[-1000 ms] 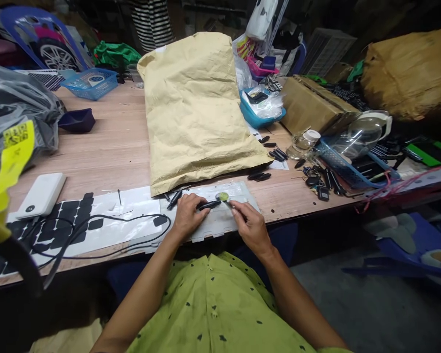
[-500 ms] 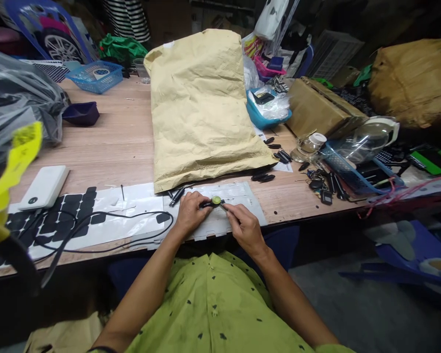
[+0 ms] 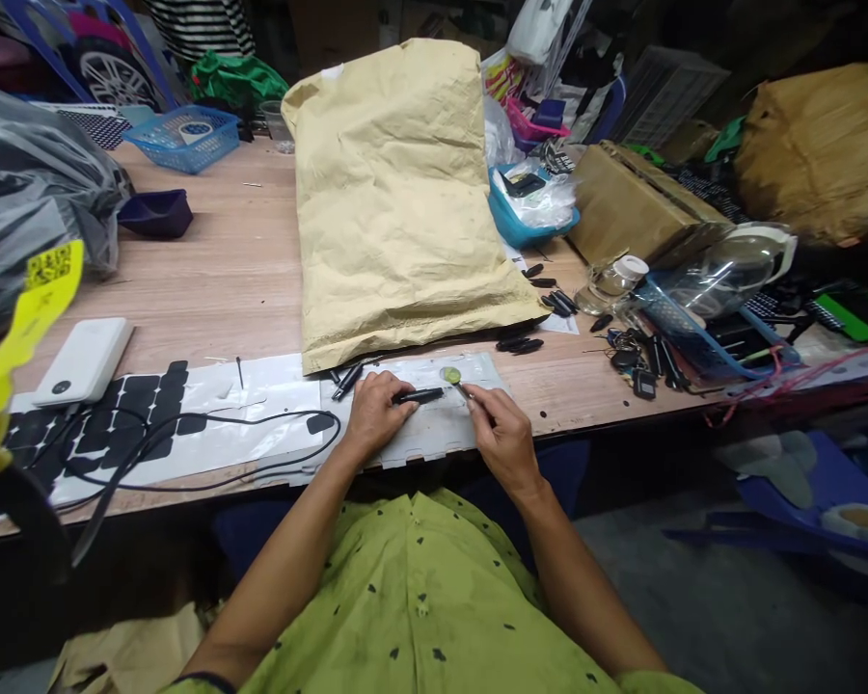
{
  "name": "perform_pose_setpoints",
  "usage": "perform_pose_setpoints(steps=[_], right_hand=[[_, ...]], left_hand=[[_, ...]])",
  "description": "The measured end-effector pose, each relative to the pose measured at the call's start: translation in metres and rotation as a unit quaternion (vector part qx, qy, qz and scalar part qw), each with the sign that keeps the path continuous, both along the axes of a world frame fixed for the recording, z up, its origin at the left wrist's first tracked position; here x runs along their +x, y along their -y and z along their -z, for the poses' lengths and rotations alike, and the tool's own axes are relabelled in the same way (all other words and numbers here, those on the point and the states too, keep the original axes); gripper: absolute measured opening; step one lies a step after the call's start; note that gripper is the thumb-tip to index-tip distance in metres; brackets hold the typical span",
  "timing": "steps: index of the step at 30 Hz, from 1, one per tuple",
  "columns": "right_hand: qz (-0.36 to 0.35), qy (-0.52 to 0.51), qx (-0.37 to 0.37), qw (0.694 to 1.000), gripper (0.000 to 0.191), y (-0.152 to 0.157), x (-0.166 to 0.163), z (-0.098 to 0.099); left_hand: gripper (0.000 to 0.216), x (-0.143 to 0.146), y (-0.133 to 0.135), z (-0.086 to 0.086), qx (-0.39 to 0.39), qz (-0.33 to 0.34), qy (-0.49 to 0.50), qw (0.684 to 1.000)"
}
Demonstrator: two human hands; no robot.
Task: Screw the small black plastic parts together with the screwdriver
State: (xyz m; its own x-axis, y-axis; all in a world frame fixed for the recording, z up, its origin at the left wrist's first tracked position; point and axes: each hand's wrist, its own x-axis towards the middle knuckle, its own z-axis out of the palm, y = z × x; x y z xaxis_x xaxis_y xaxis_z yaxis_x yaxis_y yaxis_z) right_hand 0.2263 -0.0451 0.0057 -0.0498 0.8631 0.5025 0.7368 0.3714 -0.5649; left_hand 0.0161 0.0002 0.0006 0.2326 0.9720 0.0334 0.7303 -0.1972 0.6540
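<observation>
My left hand (image 3: 373,414) is closed around a slim black stick-shaped part (image 3: 420,395) that lies on a white sheet (image 3: 420,434) at the table's near edge. My right hand (image 3: 499,439) pinches a thin tool whose tip touches a small round yellow-green piece (image 3: 452,374) just past the black part's end. Two more black parts (image 3: 347,379) lie left of my left hand, close to the big tan paper sack (image 3: 397,193).
A white power bank (image 3: 83,361) and a black cable (image 3: 188,443) lie on a sheet of black cells at the left. Loose black parts (image 3: 542,299), a clear jar (image 3: 611,281), blue baskets (image 3: 701,328) and a cardboard box (image 3: 629,207) crowd the right. A grey plastic bag (image 3: 29,193) sits far left.
The yellow-green piece has moved slightly right, off the black part's tip, with my right hand following. My left hand still holds the black part. The camera shifted a little.
</observation>
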Motion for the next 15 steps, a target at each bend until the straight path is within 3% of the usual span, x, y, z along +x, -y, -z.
perform_pose_setpoints(steps=[8,15], right_hand=[[0.161,0.18,0.022,0.97,0.029,-0.023,0.031,0.023],[0.178,0.198,0.014,0.964,0.03,-0.023,0.026,0.03]], left_hand=[[0.018,-0.003,0.002,-0.001,0.007,0.023,-0.007,1.0],[0.021,-0.005,0.012,-0.007,0.039,0.081,-0.017,0.996]])
